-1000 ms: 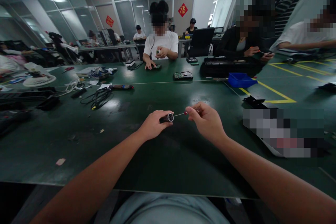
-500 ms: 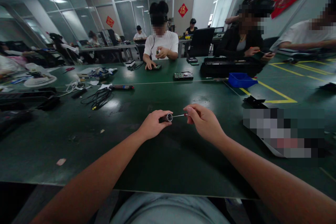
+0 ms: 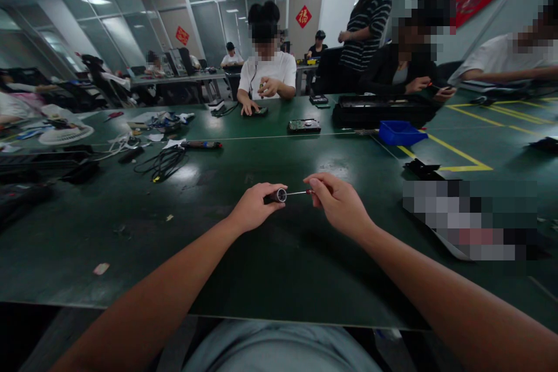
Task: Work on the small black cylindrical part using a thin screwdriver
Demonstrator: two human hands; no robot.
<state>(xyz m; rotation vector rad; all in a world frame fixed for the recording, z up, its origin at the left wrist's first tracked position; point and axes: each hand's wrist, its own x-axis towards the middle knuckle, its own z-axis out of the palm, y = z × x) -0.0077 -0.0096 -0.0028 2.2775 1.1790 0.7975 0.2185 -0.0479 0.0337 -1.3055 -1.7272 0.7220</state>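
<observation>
My left hand (image 3: 254, 207) is closed round a small dark cylinder with a silver end (image 3: 279, 195), held just above the green table (image 3: 270, 267). My right hand (image 3: 337, 203) pinches a thin screwdriver with a red handle (image 3: 300, 192). Its metal shaft points left into the cylinder's open end. Both hands are close together at the middle of the table, in front of me.
A tangle of black cables (image 3: 163, 163) lies at the left. A blue bin (image 3: 400, 132), a black case (image 3: 381, 109) and a circuit board (image 3: 304, 125) sit farther back. Several people work at the far side and right. A white fan (image 3: 65, 131) lies at far left.
My right hand has moved left, pushing the screwdriver shaft deeper into the cylinder. A standing person in a striped top has walked left behind the seated workers.
</observation>
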